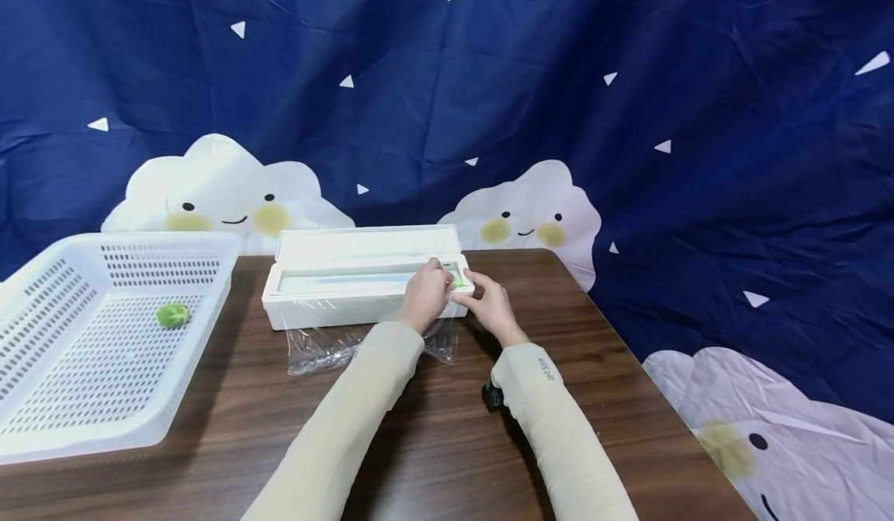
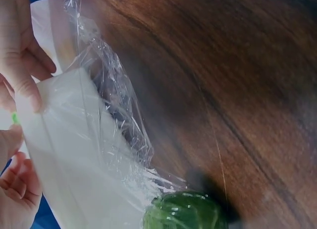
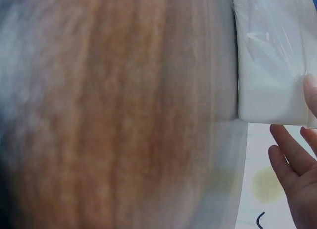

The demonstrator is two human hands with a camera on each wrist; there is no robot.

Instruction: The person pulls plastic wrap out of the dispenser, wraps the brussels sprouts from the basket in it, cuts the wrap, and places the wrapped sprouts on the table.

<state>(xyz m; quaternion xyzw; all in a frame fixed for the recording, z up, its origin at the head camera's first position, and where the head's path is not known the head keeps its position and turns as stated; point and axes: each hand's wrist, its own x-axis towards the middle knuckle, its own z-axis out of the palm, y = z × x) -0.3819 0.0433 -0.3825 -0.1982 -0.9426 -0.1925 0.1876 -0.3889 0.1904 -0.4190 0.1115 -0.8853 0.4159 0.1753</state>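
Note:
A long white cling film dispenser box (image 1: 363, 311) lies on the table with its lid (image 1: 370, 244) raised. My left hand (image 1: 427, 296) reaches over its right part, thumb and fingertips pinching the small green slider (image 2: 15, 118) on the cutter. With thumb at the front and fingers around the end, my right hand (image 1: 492, 309) holds the box's right corner. Clear cling film (image 2: 119, 100) hangs from the front onto the table. Under the film sits a round green vegetable (image 2: 181, 211), seen in the left wrist view and covered by the left arm in the head view.
A white perforated basket (image 1: 150, 420) stands at the left with a small green broccoli piece (image 1: 172, 315) inside. A dark blue cloth (image 1: 419, 78) with clouds hangs behind the brown wooden table (image 1: 433, 443) and along its right edge.

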